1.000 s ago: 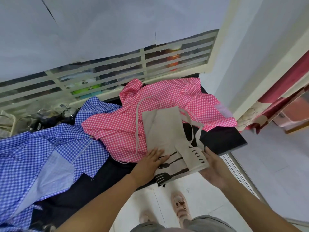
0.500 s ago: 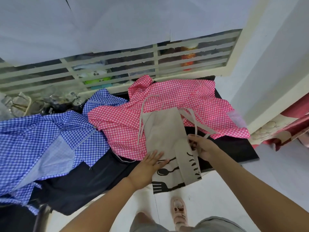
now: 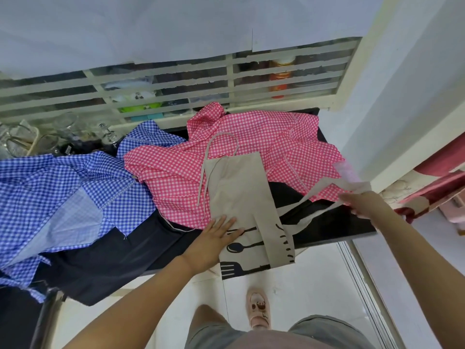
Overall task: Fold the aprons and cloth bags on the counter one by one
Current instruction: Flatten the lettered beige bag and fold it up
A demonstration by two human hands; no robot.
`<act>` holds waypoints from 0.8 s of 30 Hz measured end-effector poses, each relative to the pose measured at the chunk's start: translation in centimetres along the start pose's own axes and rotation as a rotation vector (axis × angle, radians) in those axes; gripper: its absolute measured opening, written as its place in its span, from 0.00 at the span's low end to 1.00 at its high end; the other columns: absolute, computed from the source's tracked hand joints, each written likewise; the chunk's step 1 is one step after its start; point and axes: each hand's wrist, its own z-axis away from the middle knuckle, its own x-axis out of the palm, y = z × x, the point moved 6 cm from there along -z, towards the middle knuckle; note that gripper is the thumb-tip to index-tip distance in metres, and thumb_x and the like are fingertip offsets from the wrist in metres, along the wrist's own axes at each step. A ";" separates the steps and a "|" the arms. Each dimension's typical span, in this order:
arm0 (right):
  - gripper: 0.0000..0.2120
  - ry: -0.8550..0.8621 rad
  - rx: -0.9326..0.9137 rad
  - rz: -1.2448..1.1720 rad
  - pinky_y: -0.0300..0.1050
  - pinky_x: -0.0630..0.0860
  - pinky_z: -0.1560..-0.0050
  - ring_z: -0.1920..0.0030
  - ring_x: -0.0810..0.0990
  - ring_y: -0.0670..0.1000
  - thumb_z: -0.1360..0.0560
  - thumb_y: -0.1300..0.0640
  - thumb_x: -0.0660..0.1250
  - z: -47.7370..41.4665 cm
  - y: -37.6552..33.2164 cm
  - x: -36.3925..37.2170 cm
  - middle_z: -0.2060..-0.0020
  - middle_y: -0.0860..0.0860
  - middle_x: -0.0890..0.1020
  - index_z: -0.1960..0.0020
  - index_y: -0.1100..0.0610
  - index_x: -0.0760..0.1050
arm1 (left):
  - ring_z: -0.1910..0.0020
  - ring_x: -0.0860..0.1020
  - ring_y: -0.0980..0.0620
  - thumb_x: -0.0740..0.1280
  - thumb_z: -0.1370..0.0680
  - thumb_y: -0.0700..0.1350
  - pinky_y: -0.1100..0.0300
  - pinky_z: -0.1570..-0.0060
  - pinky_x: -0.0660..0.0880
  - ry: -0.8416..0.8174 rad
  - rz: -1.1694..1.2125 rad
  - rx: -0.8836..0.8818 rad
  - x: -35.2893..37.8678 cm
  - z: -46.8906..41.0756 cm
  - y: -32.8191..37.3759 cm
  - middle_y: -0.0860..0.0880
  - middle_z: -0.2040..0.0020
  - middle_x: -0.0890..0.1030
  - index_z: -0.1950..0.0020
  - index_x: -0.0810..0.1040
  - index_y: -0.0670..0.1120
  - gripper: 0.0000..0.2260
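One cutlery-print bag — left grip flat atop, right grip pinching strap.

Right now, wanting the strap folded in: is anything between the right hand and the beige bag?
Nothing visible: the strap runs from the right hand over the black counter to the beige bag under the left hand.

Both bare forearms reach forward, well apart at the hands. The left hand lies flat, palm down, fingers straight and a little spread, the wrist in line with the forearm. The right arm stretches farther out to the side. The right hand has its grip closed round a beige strap drawn taut, and its fingers are too blurred to make out singly.
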 end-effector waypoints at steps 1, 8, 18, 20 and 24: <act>0.16 0.098 -0.084 0.208 0.43 0.69 0.61 0.60 0.74 0.57 0.25 0.55 0.69 0.4 -0.7 -0.4 0.60 0.58 0.74 0.44 0.66 0.72 | 0.28 0.30 0.47 0.60 0.26 0.31 0.55 0.34 0.25 0.009 -0.011 0.002 0.0 0.0 0.0 0.49 0.27 0.31 0.32 0.22 0.59 0.48; 0.05 0.298 -0.743 0.236 0.35 0.71 0.60 0.59 0.77 0.49 0.24 0.67 0.64 5.7 -8.0 3.6 0.53 0.55 0.80 0.48 0.61 0.75 | 0.29 0.29 0.45 0.59 0.27 0.29 0.54 0.37 0.22 0.057 0.017 -0.004 0.4 0.1 0.3 0.49 0.27 0.31 0.41 0.15 0.65 0.53; 0.38 -0.537 -1.016 1.067 0.43 0.60 0.27 0.24 0.42 0.45 0.22 0.65 0.61 6.2 -3.3 16.1 0.23 0.43 0.43 0.22 0.45 0.44 | 0.28 0.30 0.51 0.60 0.25 0.28 0.58 0.30 0.31 -0.047 0.162 -0.052 -0.2 0.1 0.2 0.52 0.27 0.32 0.24 0.40 0.58 0.42; 0.34 -0.600 -0.976 0.905 0.46 0.54 0.24 0.27 0.42 0.39 0.21 0.62 0.61 4.8 -2.8 15.1 0.24 0.40 0.47 0.24 0.41 0.50 | 0.26 0.34 0.52 0.62 0.26 0.28 0.60 0.30 0.33 -0.082 0.242 -0.068 -0.9 0.0 0.1 0.52 0.25 0.36 0.22 0.47 0.56 0.41; 0.37 -0.663 -0.916 0.760 0.47 0.54 0.24 0.25 0.46 0.38 0.24 0.61 0.67 3.4 -1.9 13.1 0.26 0.34 0.54 0.31 0.30 0.52 | 0.24 0.58 0.49 0.57 0.28 0.22 0.65 0.29 0.52 -0.009 0.586 -0.137 -3.3 0.2 -0.4 0.48 0.23 0.60 0.24 0.60 0.50 0.37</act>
